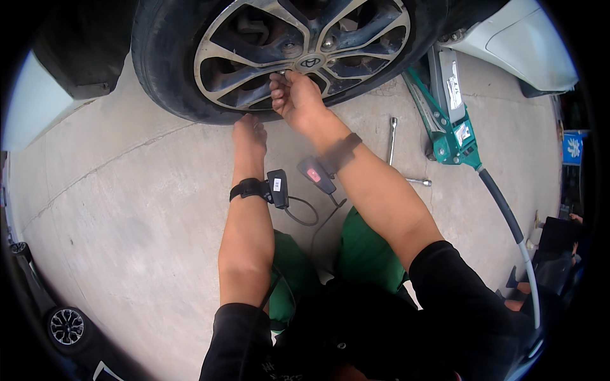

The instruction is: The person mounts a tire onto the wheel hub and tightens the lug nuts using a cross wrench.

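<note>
A car wheel (308, 60) with silver-and-dark spokes and a black tyre (159, 57) fills the top centre. My right hand (293, 100) is at the lower part of the hub, fingertips pinched on a small wheel nut (283, 73). Lower and to its left, my left hand (250, 134) has curled fingers against the tyre's bottom edge; what they hold, if anything, is hidden. Both wrists carry strapped black devices (277, 188) with cables. Right of my arm, a metal lug wrench (393, 141) lies on the concrete floor.
A green floor jack (448, 136) with a long handle (502, 203) reaches under the pale car body (521, 38) on the right. At lower left stands another dark car (67, 327). Other people (553, 257) and a blue sign (572, 147) are at the far right.
</note>
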A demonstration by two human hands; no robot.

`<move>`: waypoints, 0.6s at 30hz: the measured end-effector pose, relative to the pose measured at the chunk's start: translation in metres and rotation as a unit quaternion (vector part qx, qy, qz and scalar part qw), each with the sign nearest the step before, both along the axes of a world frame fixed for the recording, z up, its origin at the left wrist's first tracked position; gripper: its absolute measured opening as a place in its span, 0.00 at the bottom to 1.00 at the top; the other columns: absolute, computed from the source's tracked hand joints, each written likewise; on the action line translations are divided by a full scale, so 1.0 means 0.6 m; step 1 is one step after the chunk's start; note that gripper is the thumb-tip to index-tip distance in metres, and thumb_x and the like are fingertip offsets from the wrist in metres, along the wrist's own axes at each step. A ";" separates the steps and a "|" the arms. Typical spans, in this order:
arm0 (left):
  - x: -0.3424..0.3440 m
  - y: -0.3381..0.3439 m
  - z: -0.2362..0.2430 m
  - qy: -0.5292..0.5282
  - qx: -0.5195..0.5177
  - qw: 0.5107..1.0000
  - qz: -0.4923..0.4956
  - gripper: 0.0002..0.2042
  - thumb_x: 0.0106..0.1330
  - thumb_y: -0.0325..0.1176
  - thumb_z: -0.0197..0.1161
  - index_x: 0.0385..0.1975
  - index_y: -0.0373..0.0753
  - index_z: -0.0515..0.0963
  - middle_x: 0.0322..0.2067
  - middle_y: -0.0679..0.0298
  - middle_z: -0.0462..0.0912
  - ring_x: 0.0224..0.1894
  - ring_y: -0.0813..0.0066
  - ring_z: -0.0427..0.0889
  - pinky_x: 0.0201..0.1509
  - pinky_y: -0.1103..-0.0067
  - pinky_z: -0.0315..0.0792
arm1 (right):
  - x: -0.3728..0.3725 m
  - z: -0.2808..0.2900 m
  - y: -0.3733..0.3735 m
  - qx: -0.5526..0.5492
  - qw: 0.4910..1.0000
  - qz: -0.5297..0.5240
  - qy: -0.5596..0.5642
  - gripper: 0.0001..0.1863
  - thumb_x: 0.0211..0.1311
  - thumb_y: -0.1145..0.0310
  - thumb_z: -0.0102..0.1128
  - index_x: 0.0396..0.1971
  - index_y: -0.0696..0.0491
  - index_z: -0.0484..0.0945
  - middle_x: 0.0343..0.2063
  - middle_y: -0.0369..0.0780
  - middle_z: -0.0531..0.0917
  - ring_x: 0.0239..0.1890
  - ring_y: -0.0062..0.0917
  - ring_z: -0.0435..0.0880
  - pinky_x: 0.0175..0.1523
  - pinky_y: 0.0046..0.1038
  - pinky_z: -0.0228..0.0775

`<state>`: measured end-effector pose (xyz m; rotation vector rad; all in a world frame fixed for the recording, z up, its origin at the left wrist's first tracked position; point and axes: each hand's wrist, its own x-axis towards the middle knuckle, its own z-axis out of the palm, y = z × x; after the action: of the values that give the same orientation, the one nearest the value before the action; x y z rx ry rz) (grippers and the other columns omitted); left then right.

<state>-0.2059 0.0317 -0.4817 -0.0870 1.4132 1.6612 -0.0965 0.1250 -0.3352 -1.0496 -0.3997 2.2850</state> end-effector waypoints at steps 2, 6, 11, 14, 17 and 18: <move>0.007 0.002 0.029 -0.077 -0.006 0.995 0.056 0.02 0.64 0.30 0.53 0.30 0.41 0.71 0.26 0.67 0.73 0.24 0.78 0.68 0.25 0.84 0.62 | -0.003 0.006 -0.008 0.009 0.999 0.008 -0.041 0.13 0.69 0.62 0.46 0.33 0.55 0.75 0.23 0.33 0.75 0.22 0.15 0.68 0.25 0.18 0.60; 0.014 0.008 0.049 -0.168 -0.011 0.981 0.100 0.02 0.63 0.30 0.53 0.30 0.41 0.71 0.26 0.67 0.72 0.24 0.78 0.68 0.25 0.84 0.63 | 0.004 0.020 -0.004 -0.005 0.998 -0.010 -0.057 0.14 0.69 0.60 0.46 0.31 0.54 0.74 0.23 0.33 0.76 0.22 0.14 0.69 0.25 0.18 0.60; 0.011 0.008 0.047 -0.192 -0.024 0.975 0.108 0.02 0.62 0.29 0.53 0.28 0.40 0.69 0.25 0.67 0.71 0.24 0.77 0.68 0.25 0.85 0.63 | 0.007 0.017 0.003 -0.026 1.000 -0.008 -0.014 0.12 0.69 0.62 0.47 0.37 0.57 0.73 0.27 0.36 0.76 0.24 0.16 0.71 0.26 0.18 0.62; 0.004 0.001 0.041 -0.198 -0.027 0.972 0.121 0.02 0.61 0.28 0.52 0.27 0.40 0.69 0.25 0.67 0.71 0.24 0.77 0.68 0.24 0.85 0.62 | 0.009 0.027 -0.009 -0.044 0.999 -0.027 -0.007 0.11 0.68 0.63 0.46 0.34 0.55 0.72 0.26 0.34 0.76 0.22 0.15 0.69 0.25 0.18 0.61; 0.009 0.007 0.038 -0.196 -0.023 0.974 0.115 0.02 0.61 0.28 0.52 0.27 0.40 0.69 0.25 0.66 0.71 0.23 0.77 0.68 0.24 0.85 0.62 | 0.011 0.019 0.004 -0.090 0.994 -0.051 0.030 0.10 0.68 0.64 0.45 0.34 0.54 0.71 0.25 0.34 0.76 0.21 0.15 0.68 0.24 0.18 0.59; 0.012 0.014 0.036 -0.202 -0.018 0.974 0.102 0.01 0.60 0.28 0.52 0.28 0.41 0.69 0.25 0.67 0.70 0.23 0.77 0.68 0.24 0.85 0.62 | 0.014 0.013 0.012 -0.098 0.992 -0.058 0.045 0.10 0.68 0.64 0.45 0.34 0.54 0.71 0.25 0.34 0.76 0.21 0.15 0.68 0.24 0.18 0.59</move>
<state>-0.1987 0.0401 -0.4600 -0.5752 1.1517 1.6642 -0.0880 0.1322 -0.3276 -1.0302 -0.0760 2.2909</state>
